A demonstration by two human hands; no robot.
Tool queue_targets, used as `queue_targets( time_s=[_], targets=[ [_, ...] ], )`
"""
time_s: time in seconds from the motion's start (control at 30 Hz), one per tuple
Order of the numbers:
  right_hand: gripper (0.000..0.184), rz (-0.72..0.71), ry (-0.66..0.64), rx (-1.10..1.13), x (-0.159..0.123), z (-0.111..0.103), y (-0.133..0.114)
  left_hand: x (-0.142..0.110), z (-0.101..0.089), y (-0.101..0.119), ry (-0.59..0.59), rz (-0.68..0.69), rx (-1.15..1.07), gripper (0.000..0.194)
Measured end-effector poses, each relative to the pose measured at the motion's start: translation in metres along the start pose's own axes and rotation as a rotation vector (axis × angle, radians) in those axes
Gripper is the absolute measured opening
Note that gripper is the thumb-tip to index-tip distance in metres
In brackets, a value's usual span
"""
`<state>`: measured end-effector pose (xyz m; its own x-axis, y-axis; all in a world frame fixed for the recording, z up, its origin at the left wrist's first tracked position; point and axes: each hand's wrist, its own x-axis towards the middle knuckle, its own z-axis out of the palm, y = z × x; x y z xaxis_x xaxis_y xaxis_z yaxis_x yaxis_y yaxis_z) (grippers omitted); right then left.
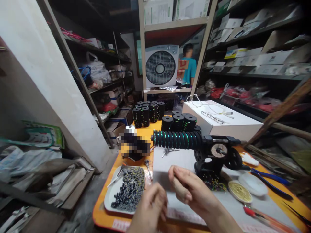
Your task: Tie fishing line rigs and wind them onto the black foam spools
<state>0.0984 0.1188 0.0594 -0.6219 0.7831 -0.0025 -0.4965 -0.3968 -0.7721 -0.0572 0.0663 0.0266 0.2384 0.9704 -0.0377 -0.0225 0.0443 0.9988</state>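
Note:
My left hand (152, 205) is beside the right edge of a white tray (107, 199) heaped with small black and dark metal parts (130, 187), some with yellow bits. Its fingers are curled in and slightly blurred; anything between them is too small to make out. Close by, my right hand (186, 186) is closed, thumb against the bent fingers, over the grey-white mat (161, 176). What it pinches, if anything, cannot be seen. Beyond it stands a black hand-cranked device (211, 152) carrying a horizontal ridged black foam spool (178, 139) with shiny green-blue strands in its grooves.
Black foam spools stand upright in two groups, left (145, 115) and right (178, 121). A white box (218, 116) holds cables. On the right lie a dish of gold-coloured bits (240, 191), blue-handled pliers (272, 184) and a red-handled tool (264, 218). A person (188, 69) is behind the fan (160, 68).

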Motion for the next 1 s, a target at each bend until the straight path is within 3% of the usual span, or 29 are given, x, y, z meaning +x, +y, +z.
queue_targets(
  time_s=[0.1,0.13,0.2,0.33,0.43,0.5,0.63,0.77,0.87,1.0],
  targets=[
    [0.032,-0.027,-0.010,-0.007,-0.004,0.000,0.008,0.018,-0.032,0.033,0.357,0.350,0.359,0.023],
    [0.032,-0.030,-0.011,-0.012,-0.005,0.001,0.009,0.027,-0.040,0.044,0.417,0.450,0.483,0.028],
    [0.034,-0.028,-0.013,-0.024,-0.006,0.003,0.011,0.048,-0.050,0.062,0.420,0.600,0.657,0.044],
    [0.035,-0.024,-0.005,-0.028,-0.006,0.004,0.012,0.090,-0.060,0.093,0.333,0.803,0.698,0.019],
    [0.035,-0.023,-0.005,-0.033,-0.005,0.003,0.011,0.121,-0.070,0.111,0.366,0.807,0.620,0.017],
    [0.034,-0.026,-0.011,-0.030,-0.005,0.002,0.011,0.144,-0.077,0.119,0.320,0.749,0.589,0.016],
    [0.035,-0.029,-0.019,-0.037,-0.003,0.002,0.009,0.177,-0.083,0.126,0.057,0.556,0.550,0.018],
    [0.037,-0.022,-0.026,-0.052,-0.002,0.002,0.009,0.186,-0.076,0.135,-0.115,0.504,0.495,0.023],
    [0.037,-0.010,-0.012,-0.052,-0.001,0.000,0.010,0.189,-0.070,0.144,-0.100,0.517,0.484,0.026],
    [0.037,0.004,-0.009,-0.051,-0.001,-0.003,0.012,0.198,-0.075,0.142,0.026,0.504,0.572,0.025]
  ],
)
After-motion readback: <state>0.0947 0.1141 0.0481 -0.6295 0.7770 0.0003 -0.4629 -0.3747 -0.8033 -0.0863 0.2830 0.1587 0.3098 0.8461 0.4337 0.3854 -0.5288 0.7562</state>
